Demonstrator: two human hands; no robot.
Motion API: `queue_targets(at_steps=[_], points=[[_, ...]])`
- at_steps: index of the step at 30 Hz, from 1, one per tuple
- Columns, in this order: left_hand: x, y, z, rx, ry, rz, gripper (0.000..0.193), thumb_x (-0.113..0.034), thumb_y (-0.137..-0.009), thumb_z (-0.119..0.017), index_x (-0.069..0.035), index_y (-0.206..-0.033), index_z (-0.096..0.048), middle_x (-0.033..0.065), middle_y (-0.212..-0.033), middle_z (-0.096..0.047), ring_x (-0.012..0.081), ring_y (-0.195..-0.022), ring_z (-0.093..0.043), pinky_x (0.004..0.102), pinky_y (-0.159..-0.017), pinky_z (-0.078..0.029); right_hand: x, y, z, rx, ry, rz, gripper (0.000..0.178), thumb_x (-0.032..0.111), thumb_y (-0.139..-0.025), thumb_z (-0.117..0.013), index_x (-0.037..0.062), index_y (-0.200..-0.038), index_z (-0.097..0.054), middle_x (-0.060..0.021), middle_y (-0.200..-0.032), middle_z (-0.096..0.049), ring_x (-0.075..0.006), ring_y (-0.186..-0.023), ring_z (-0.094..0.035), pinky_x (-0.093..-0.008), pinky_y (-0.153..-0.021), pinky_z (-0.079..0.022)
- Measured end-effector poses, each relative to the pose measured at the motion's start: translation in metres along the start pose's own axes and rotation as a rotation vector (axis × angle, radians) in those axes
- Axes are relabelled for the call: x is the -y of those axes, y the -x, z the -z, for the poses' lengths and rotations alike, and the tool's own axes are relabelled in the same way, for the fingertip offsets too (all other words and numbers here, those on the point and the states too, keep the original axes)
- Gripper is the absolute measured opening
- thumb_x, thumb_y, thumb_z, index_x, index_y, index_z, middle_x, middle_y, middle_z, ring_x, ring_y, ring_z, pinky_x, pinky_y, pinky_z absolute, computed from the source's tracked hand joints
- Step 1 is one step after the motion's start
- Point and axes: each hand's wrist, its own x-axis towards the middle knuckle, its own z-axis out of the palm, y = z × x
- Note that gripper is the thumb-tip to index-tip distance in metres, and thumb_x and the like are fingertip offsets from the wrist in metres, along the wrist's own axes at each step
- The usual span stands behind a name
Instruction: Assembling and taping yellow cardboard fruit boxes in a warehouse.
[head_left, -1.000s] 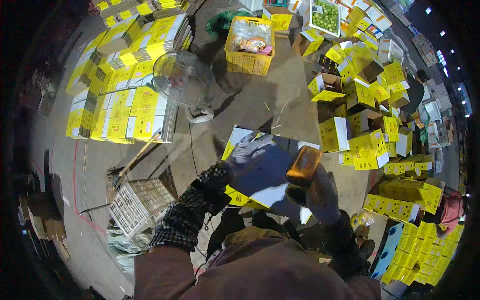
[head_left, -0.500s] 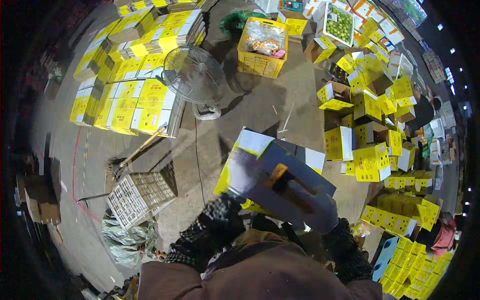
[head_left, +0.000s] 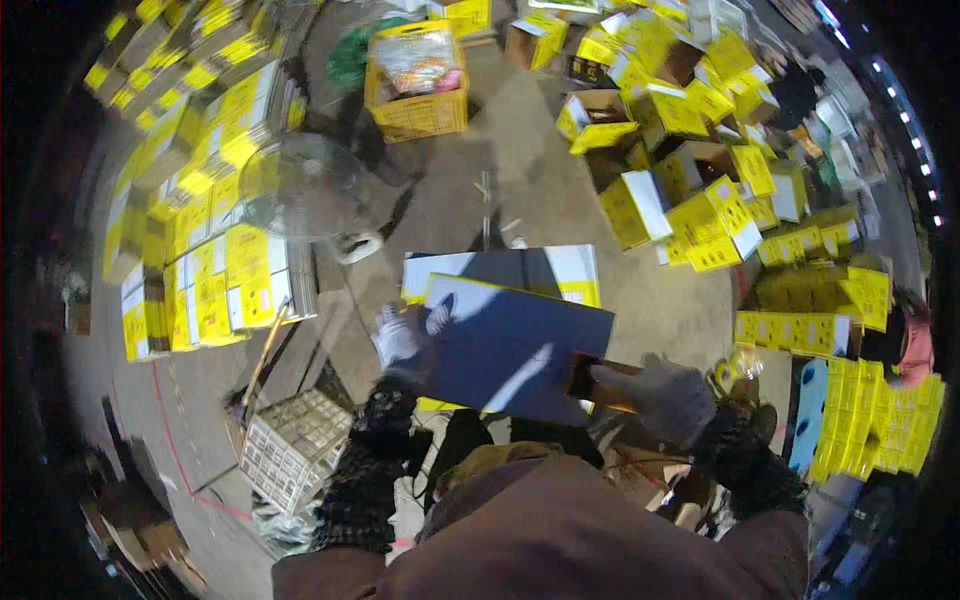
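Here the carton (head_left: pixel 515 340) is closed; left hand (head_left: pixel 400 335) clamps its edge, right hand (head_left: pixel 660 395) grips a tape dispenser (head_left: pixel 592 382), sealing apparently unfinished.

A dark blue cardboard panel (head_left: pixel 510 345) edged in yellow is being shown; grey gloves are being worn on the left hand (head_left: pixel 400 335) and right hand (head_left: pixel 665 395); a yellow crate (head_left: pixel 418 85) is standing beyond.
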Motion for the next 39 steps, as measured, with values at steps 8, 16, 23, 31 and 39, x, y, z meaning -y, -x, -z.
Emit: queue_targets(at_steps=[8, 16, 23, 31, 39], points=[[-0.007, 0.008, 0.001, 0.118, 0.176, 0.009, 0.048, -0.045, -0.085, -0.051, -0.001, -0.104, -0.057, 0.0228, -0.099, -0.059, 0.0374, -0.096, -0.056, 0.0429, -0.08, -0.044, -0.135, 0.012, -0.229, -0.298, -0.454, 0.148, 0.045, 0.017, -0.079, -0.057, 0.0265, -0.123, -0.054, -0.0144, -0.076, -0.06, -0.029, -0.048, -0.048, -0.0382, -0.049, -0.042], [-0.138, -0.022, 0.08, 0.012, 0.144, -0.494, 0.053, -0.042, -0.091, -0.044, -0.008, -0.132, -0.036, 0.0198, -0.121, -0.049, 0.0295, -0.102, -0.055, 0.038, -0.085, -0.044, -0.095, -0.03, -0.194, -0.564, -0.502, -0.353, 0.03, 0.016, -0.076, -0.058, 0.0036, -0.102, -0.05, -0.0146, -0.088, -0.053, -0.0294, -0.082, -0.053, -0.0374, -0.071, -0.042], [-0.267, -0.046, 0.119, 0.406, 0.961, -0.632, 0.042, -0.029, -0.094, -0.04, -0.001, -0.127, -0.039, 0.0137, -0.122, -0.047, 0.0228, -0.111, -0.048, 0.0358, -0.095, -0.038, -0.162, 0.038, -0.109, -1.2, -1.154, -0.363, 0.064, -0.005, -0.075, -0.056, 0.0062, -0.132, -0.03, -0.0114, -0.12, -0.047, -0.0208, -0.105, -0.051, -0.0296, -0.086, -0.045], [0.003, -0.164, -0.127, 0.297, -0.377, -0.471, 0.084, -0.052, -0.081, -0.053, 0.0, -0.138, -0.02, 0.0256, -0.137, -0.032, 0.0347, -0.126, -0.034, 0.0401, -0.104, -0.028, -0.046, 0.098, -0.325, -0.716, -1.653, -0.68, 0.043, 0.0, -0.076, -0.061, 0.0032, -0.116, -0.046, -0.0056, -0.104, -0.056, -0.0181, -0.096, -0.055, -0.0314, -0.079, -0.047], [0.106, -0.141, -0.145, 0.193, -0.138, -0.367, 0.071, -0.035, -0.068, -0.072, -0.002, -0.123, -0.042, 0.0224, -0.112, -0.051, 0.035, -0.106, -0.049, 0.0388, -0.087, -0.041, 0.02, 0.03, -0.201, -0.297, -1.559, -0.631, 0.055, 0.027, -0.079, -0.064, 0.0033, -0.125, -0.044, -0.0125, -0.111, -0.059, -0.0244, -0.095, -0.059, -0.0337, -0.079, -0.048]])
